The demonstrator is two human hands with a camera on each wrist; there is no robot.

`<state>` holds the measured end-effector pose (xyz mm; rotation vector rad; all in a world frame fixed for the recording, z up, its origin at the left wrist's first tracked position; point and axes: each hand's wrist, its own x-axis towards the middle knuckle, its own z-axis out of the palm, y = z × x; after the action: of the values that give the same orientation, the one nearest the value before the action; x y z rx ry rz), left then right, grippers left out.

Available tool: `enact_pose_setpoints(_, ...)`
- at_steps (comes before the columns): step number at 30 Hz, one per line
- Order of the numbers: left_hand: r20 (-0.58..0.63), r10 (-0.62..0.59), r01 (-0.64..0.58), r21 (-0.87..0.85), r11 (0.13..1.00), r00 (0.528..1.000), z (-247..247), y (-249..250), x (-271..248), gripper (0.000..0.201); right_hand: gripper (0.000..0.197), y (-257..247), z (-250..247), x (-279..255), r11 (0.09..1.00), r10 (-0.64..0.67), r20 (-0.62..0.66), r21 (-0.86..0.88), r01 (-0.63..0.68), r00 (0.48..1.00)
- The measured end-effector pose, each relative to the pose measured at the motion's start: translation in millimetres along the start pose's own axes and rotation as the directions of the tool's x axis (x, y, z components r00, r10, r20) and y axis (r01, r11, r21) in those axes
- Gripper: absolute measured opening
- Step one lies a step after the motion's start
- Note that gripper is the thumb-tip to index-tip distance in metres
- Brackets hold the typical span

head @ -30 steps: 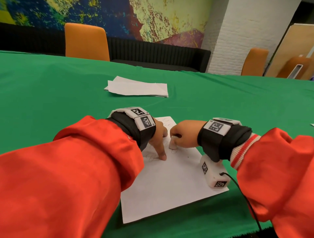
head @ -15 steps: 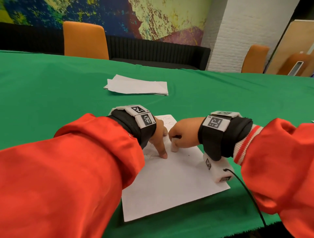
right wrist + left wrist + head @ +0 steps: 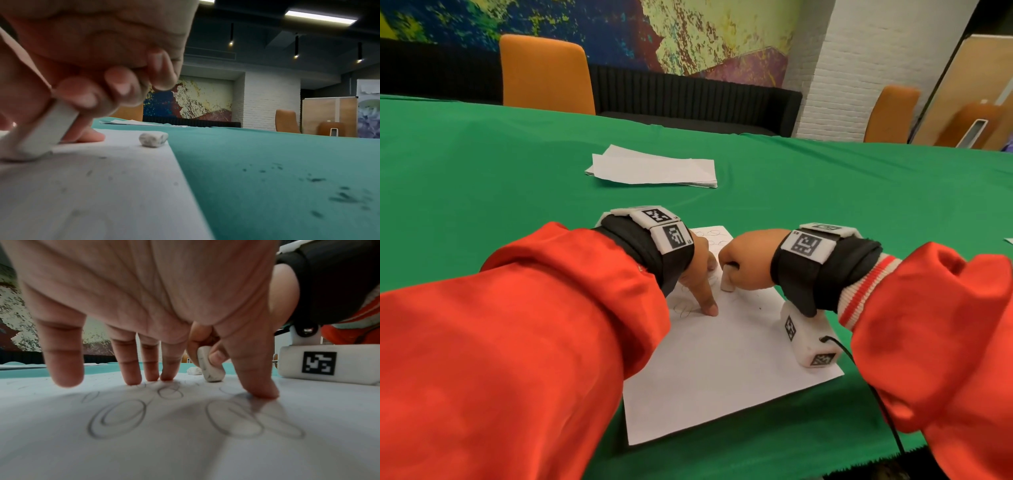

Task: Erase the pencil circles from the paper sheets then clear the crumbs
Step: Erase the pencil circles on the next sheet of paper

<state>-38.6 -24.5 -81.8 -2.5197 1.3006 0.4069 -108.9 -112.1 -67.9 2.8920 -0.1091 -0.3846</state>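
While the near part of the paper sheet (image 3: 722, 370) lies bare on the green tablecloth (image 3: 482, 178), both hands work over its far half. The left hand (image 3: 697, 274) is spread, fingers straight; its thumb and three fingertips (image 3: 131, 378) press down on the sheet, and the little finger hangs just above it. Pencil circles (image 3: 121, 417) lie under and in front of this palm, some doubled, some overlapping, and a few more show at the sheet's far edge in the head view. Just to the right, the right hand (image 3: 746, 258) is curled, pinching a white eraser (image 3: 210, 368) between thumb and fingers; the eraser stands tilted with its lower end touching the paper, close beside the left thumb. The right wrist's white camera block (image 3: 808, 339) rests near the sheet's right edge. Dark crumbs (image 3: 345, 196) speck the cloth beyond that right edge, and fainter ones dot the paper itself. A small second piece of eraser (image 3: 153, 139), smudged grey, sits at the sheet's far right corner. Farther across the table a loose stack of paper sheets (image 3: 654, 168) lies well apart from the hands. Beyond the table's far edge stands an orange chair (image 3: 544, 72), in front of a black bench.
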Motion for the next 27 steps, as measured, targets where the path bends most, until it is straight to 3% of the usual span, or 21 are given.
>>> enact_pose_setpoints(3,0.003,0.006,-0.006,0.006,1.000,1.000,-0.6,0.8,-1.7,0.071,0.007,2.6,3.5,1.2,0.998,-0.038,0.024,0.055,0.036,0.999)
enact_pose_setpoints(5,-0.005,0.011,-0.011,0.007,1.000,1.000,-0.7,1.0,-1.6,0.068,0.008,4.6,5.9,1.5,0.994,-0.049,0.037,0.101,0.045,0.998)
enact_pose_setpoints(10,0.006,0.007,-0.007,0.036,0.999,1.000,-0.8,1.1,-1.5,0.073,0.006,3.7,4.4,1.2,1.000,-0.026,-0.013,0.015,0.026,1.000)
enact_pose_setpoints(14,0.006,0.013,-0.013,0.034,0.999,1.000,-1.2,1.7,-2.0,0.070,0.012,4.1,7.1,0.0,0.991,-0.067,0.030,0.118,0.064,0.997)
enact_pose_setpoints(19,0.031,0.007,-0.008,0.023,1.000,1.000,-0.6,0.4,-0.8,0.069,0.014,3.0,4.7,-0.1,0.999,-0.028,-0.031,0.023,0.028,0.999)
enact_pose_setpoints(21,0.029,0.004,-0.004,0.028,1.000,1.000,-0.6,1.0,-0.6,0.061,0.017,4.0,6.3,-0.4,0.996,-0.054,-0.006,0.072,0.054,0.999)
enact_pose_setpoints(23,0.025,0.007,-0.008,0.033,0.999,1.000,-1.3,1.2,-1.6,0.067,0.014,4.0,6.6,-1.8,0.991,-0.064,0.013,0.122,0.062,0.998)
enact_pose_setpoints(27,0.008,0.005,-0.005,0.018,1.000,1.000,-0.2,0.1,-1.5,0.073,0.008,1.0,4.0,-1.1,1.000,-0.031,-0.038,-0.004,0.031,0.999)
